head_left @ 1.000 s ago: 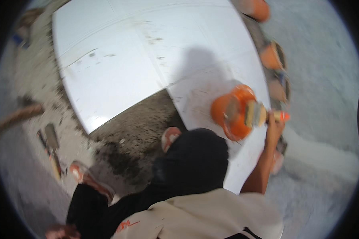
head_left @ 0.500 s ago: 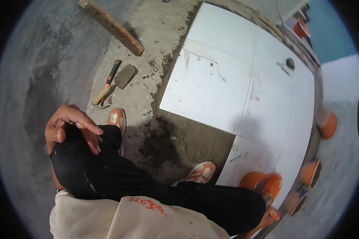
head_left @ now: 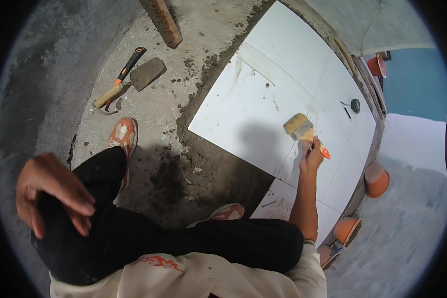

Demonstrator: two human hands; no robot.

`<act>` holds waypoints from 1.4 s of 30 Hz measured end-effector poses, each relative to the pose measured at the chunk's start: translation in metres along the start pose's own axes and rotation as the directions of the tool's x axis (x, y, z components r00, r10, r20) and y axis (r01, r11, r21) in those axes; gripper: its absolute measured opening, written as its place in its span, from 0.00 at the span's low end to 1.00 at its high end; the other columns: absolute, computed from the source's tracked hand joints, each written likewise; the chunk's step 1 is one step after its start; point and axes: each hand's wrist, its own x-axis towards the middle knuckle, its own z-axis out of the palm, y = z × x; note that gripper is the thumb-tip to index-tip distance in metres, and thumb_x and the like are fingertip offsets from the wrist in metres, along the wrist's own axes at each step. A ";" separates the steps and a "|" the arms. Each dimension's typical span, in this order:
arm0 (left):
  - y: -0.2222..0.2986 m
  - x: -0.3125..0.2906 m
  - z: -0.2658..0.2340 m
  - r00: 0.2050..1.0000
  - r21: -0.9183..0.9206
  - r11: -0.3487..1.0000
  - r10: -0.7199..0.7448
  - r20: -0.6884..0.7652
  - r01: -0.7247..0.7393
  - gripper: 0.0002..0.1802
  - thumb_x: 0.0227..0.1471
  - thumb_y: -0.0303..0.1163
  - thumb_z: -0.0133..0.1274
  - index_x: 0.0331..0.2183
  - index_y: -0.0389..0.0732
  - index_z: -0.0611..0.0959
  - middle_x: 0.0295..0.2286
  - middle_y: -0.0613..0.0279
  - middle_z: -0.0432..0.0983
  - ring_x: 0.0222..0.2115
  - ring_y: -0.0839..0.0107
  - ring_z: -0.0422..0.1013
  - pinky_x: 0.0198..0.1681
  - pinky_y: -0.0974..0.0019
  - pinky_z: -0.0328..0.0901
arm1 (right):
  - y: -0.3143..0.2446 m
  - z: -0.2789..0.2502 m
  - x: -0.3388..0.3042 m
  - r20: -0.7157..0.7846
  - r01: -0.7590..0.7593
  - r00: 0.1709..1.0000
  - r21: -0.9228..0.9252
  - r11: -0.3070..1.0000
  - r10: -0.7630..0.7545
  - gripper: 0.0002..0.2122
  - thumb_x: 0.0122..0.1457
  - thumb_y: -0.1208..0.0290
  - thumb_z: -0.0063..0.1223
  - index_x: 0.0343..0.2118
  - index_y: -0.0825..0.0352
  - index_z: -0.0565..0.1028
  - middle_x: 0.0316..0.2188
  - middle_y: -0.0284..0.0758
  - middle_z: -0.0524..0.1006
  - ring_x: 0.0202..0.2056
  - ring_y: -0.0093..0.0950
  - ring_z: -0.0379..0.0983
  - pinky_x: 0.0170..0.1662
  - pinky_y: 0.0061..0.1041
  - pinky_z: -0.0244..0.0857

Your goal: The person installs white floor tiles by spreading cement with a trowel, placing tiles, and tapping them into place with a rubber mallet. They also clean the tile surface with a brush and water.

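Note:
My right hand (head_left: 311,155) grips a wide flat paintbrush (head_left: 305,131) by its wooden handle, which ends in orange-red. Its yellowish bristles point to the far left, above large white floor tiles (head_left: 233,107); whether they touch the tiles I cannot tell. Over my left knee hangs my left hand (head_left: 54,191), fingers apart and holding nothing. Dark smears and bits of mortar mark the tiles. Between my feet and the tile edge lies a patch of bare grey mortar (head_left: 223,166).
A trowel (head_left: 146,74) lies across a hammer (head_left: 129,65) on rough concrete at the left. Beyond them is a long wooden board (head_left: 164,25). Orange pots (head_left: 377,180) stand along the right wall. A small dark object (head_left: 355,105) sits on the far tiles.
My right hand has come up from beside my right knee and now holds the paintbrush over the tiles. The orange container near that knee has left view. My left hand stays at the left knee.

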 end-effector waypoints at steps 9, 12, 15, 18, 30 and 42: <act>-0.002 -0.045 0.016 0.997 -0.013 1.000 -0.020 -0.074 0.019 0.48 0.51 0.38 0.72 0.59 0.11 0.69 0.45 0.42 0.85 0.46 0.57 0.83 0.57 0.53 0.70 | 0.043 0.246 -0.018 0.406 0.078 0.913 -0.060 0.995 -0.047 0.13 0.65 0.73 0.62 0.47 0.75 0.77 0.40 0.40 0.80 0.40 0.30 0.82 0.41 0.29 0.80; 0.006 -0.058 0.033 0.987 -0.099 0.994 -0.051 -0.151 0.036 0.46 0.51 0.39 0.72 0.59 0.14 0.72 0.44 0.46 0.86 0.45 0.60 0.84 0.57 0.54 0.70 | 0.034 0.325 -0.041 0.566 0.138 0.822 -0.079 0.987 -0.070 0.12 0.64 0.72 0.62 0.47 0.74 0.78 0.39 0.40 0.81 0.38 0.30 0.82 0.39 0.28 0.80; 0.001 -0.061 0.033 0.978 -0.120 0.992 -0.050 -0.203 0.025 0.43 0.51 0.40 0.72 0.57 0.17 0.75 0.42 0.49 0.87 0.44 0.62 0.84 0.56 0.55 0.71 | 0.001 0.349 0.024 0.510 0.142 0.855 -0.049 0.989 -0.097 0.12 0.64 0.72 0.63 0.46 0.74 0.78 0.38 0.39 0.82 0.33 0.28 0.81 0.36 0.25 0.80; -0.001 -0.062 0.031 0.968 -0.066 0.998 -0.040 -0.249 0.024 0.39 0.51 0.40 0.72 0.55 0.19 0.79 0.41 0.51 0.88 0.42 0.64 0.85 0.54 0.57 0.73 | -0.012 0.362 0.063 0.529 0.157 0.844 -0.094 0.983 -0.084 0.12 0.64 0.71 0.63 0.45 0.73 0.79 0.38 0.39 0.82 0.31 0.27 0.81 0.33 0.24 0.80; 0.005 -0.075 0.045 0.976 -0.008 0.996 -0.090 -0.198 0.091 0.42 0.50 0.42 0.74 0.56 0.21 0.77 0.43 0.49 0.86 0.45 0.65 0.84 0.58 0.56 0.70 | 0.033 0.277 -0.064 0.670 0.178 0.733 -0.359 0.916 0.120 0.09 0.63 0.75 0.61 0.43 0.75 0.81 0.35 0.40 0.82 0.30 0.27 0.81 0.30 0.26 0.77; 0.006 -0.063 0.046 0.975 0.071 0.997 0.012 -0.222 0.004 0.40 0.51 0.44 0.73 0.52 0.19 0.80 0.39 0.50 0.88 0.41 0.63 0.85 0.54 0.57 0.73 | 0.073 0.137 -0.241 0.792 -0.021 0.396 -0.498 0.867 0.465 0.09 0.65 0.71 0.63 0.42 0.70 0.79 0.35 0.34 0.82 0.34 0.23 0.80 0.36 0.24 0.75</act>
